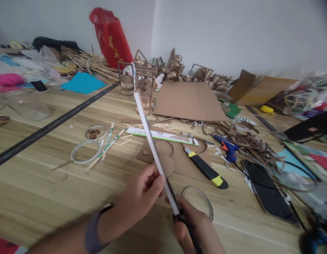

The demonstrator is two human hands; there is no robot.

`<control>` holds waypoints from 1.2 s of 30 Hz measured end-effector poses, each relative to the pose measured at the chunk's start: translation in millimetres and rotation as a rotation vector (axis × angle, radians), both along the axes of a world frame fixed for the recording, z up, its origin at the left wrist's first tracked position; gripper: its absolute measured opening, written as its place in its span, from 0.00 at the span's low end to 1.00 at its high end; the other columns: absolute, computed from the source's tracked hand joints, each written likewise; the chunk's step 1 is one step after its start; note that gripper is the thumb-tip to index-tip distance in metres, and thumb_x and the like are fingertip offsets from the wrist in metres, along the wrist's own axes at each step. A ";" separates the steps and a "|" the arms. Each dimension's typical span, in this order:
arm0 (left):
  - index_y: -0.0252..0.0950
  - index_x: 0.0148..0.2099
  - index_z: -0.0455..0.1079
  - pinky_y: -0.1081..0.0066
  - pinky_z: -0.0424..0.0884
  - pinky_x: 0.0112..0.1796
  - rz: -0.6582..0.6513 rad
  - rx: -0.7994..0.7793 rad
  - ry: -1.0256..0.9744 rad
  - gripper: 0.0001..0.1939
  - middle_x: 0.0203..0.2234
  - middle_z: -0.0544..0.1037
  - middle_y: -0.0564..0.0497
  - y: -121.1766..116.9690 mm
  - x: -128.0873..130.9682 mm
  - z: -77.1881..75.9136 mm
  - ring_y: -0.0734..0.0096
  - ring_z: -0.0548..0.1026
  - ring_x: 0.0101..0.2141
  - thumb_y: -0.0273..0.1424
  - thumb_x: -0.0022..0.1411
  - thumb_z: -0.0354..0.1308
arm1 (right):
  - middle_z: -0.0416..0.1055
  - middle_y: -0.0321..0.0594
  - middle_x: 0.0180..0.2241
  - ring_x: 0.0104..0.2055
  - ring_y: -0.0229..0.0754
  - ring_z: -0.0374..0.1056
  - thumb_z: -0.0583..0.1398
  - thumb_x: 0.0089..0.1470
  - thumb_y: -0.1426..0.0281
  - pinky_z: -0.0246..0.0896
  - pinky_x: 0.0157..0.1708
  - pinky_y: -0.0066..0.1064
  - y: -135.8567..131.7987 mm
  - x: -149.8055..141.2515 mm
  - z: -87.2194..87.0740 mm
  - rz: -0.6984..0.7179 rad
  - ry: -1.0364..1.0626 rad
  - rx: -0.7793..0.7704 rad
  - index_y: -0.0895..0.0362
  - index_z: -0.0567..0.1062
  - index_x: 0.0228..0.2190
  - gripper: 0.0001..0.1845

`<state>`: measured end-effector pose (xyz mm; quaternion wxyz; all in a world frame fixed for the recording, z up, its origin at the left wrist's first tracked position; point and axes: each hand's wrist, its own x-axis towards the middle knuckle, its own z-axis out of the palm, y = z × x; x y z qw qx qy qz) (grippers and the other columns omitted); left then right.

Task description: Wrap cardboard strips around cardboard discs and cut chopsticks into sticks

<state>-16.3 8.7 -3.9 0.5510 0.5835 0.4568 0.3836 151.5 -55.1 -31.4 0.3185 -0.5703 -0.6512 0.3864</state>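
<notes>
My left hand (pixel 142 192), with a band at the wrist, pinches a long narrow white strip (pixel 149 135) between thumb and fingers. The strip slants up and away over the table. My right hand (pixel 197 225) is closed round black-handled scissors (pixel 179 218) at the strip's near end; their dark blade runs along the strip's right edge and is partly hidden. Below the strip lie a cardboard piece (pixel 184 165) and a cardboard disc (pixel 165 165). A yellow-and-black utility knife (pixel 205 167) rests to the right. A ring of tape (pixel 209 201) is beside my right hand.
A blue glue gun (pixel 229 148) and a phone (pixel 269 190) lie right, near curled brown strips (pixel 245 137). Two tape rings (pixel 73 155) and chopsticks (pixel 107 144) lie left. Small lidded baskets (pixel 126 84), a cardboard sheet (pixel 189 100) and a red bag (pixel 110 38) stand behind.
</notes>
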 end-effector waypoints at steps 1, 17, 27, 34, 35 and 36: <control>0.37 0.31 0.63 0.75 0.60 0.25 -0.006 0.020 0.018 0.13 0.21 0.65 0.57 0.3 -0.1 -0.5 0.74 0.63 0.23 0.39 0.65 0.50 | 0.59 0.31 0.17 0.18 0.37 0.56 0.43 0.51 0.31 0.44 0.18 0.28 -0.4 -0.2 -2.1 -0.015 0.000 0.004 0.57 0.76 0.43 0.47; 0.37 0.31 0.62 0.74 0.57 0.24 -0.119 -0.052 0.053 0.14 0.19 0.64 0.58 -1.0 1.4 -1.7 0.74 0.62 0.22 0.40 0.65 0.50 | 0.62 0.30 0.16 0.17 0.39 0.60 0.45 0.50 0.31 0.47 0.17 0.28 3.2 5.3 -0.9 -0.021 -0.024 -0.011 0.55 0.71 0.50 0.47; 0.38 0.30 0.62 0.74 0.56 0.23 -0.149 -0.075 -0.001 0.14 0.18 0.63 0.59 0.4 0.0 3.6 0.75 0.60 0.21 0.40 0.65 0.50 | 0.58 0.29 0.16 0.17 0.38 0.57 0.58 0.50 0.43 0.46 0.16 0.27 5.7 10.8 -8.3 -0.028 -0.043 -0.038 0.54 0.73 0.47 0.34; 0.37 0.31 0.63 0.74 0.55 0.22 -0.206 -0.118 -0.032 0.13 0.18 0.63 0.59 1.6 0.2 2.9 0.76 0.60 0.20 0.40 0.64 0.50 | 0.59 0.28 0.18 0.19 0.37 0.57 0.55 0.51 0.42 0.47 0.18 0.27 8.4 9.0 4.0 0.064 0.035 -0.091 0.56 0.69 0.51 0.36; 0.37 0.31 0.62 0.74 0.55 0.22 -0.211 -0.126 -0.034 0.13 0.18 0.63 0.59 1.6 0.1 2.7 0.76 0.60 0.20 0.40 0.64 0.50 | 0.59 0.28 0.19 0.19 0.37 0.56 0.52 0.52 0.38 0.47 0.19 0.27 8.2 8.7 6.5 0.072 0.041 -0.075 0.56 0.69 0.50 0.39; 0.37 0.31 0.62 0.74 0.55 0.22 -0.214 -0.133 -0.034 0.14 0.18 0.63 0.59 1.6 -0.2 2.5 0.76 0.60 0.20 0.41 0.64 0.50 | 0.59 0.29 0.19 0.19 0.37 0.56 0.50 0.50 0.34 0.47 0.19 0.28 8.0 8.9 8.3 0.082 0.040 -0.066 0.56 0.70 0.50 0.43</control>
